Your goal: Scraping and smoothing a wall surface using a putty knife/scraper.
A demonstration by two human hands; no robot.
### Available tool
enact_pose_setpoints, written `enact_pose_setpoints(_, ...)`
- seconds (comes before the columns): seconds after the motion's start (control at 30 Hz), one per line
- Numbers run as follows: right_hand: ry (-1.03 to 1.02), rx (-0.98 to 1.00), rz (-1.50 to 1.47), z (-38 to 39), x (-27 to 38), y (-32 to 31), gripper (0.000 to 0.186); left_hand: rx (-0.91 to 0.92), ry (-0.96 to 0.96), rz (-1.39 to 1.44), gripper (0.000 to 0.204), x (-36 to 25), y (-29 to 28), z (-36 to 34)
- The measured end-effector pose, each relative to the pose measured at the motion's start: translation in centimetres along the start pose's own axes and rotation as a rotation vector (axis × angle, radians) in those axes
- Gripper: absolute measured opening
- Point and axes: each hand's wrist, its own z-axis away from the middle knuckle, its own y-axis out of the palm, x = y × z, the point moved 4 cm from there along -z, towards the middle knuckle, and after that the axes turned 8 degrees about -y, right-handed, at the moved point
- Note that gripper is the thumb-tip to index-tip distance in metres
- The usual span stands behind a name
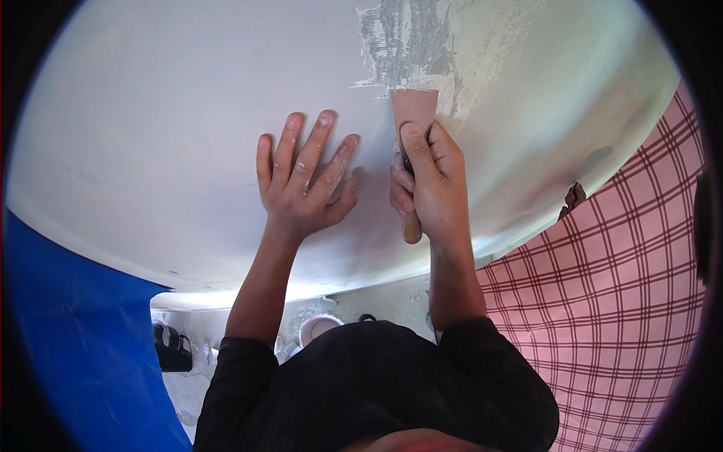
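Observation:
A large, pale, smoothly curved surface [188,113] fills the upper view. My left hand [305,169] lies on it with fingers spread, specks of pale residue on its skin, holding nothing. My right hand [437,181] grips a putty knife [414,102] by its wooden handle, thumb on the blade. The blade's edge points away from me, at the lower end of a rough grey patch [403,41] on the surface. A fainter streaked area spreads to the right of that patch.
A blue sheet [75,324] hangs at the left and a pink checked cloth [602,316] at the right. Below the curved surface, a pale floor [188,399] holds a dark bag [173,354] and a pinkish bucket [320,328], partly hidden by my body.

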Motion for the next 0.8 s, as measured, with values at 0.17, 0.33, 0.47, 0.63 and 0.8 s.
enact_pose_setpoints(0.17,-0.109,-0.022,0.034,0.0,0.1,-0.2,0.026,-0.010,-0.045,0.022,0.042,-0.1,0.4,-0.1)
enact_pose_setpoints(0.33,-0.179,-0.040,-0.040,1.7,1.0,-0.8,0.049,0.024,-0.050,0.032,0.041,0.2,-0.2,-0.1)
enact_pose_setpoints(0.47,-0.158,-0.056,-0.040,4.1,1.0,-2.1,0.048,0.193,-0.091,0.101,0.041,-0.8,-1.8,1.9)
enact_pose_setpoints(0.63,-0.088,-0.033,-0.038,6.3,-2.2,-3.4,0.029,0.348,-0.168,0.187,0.037,-3.2,-5.2,5.4)
enact_pose_setpoints(0.8,-0.133,0.039,-0.146,7.0,-2.7,-1.0,0.016,0.575,-0.804,1.021,0.035,-6.3,-4.9,6.4)
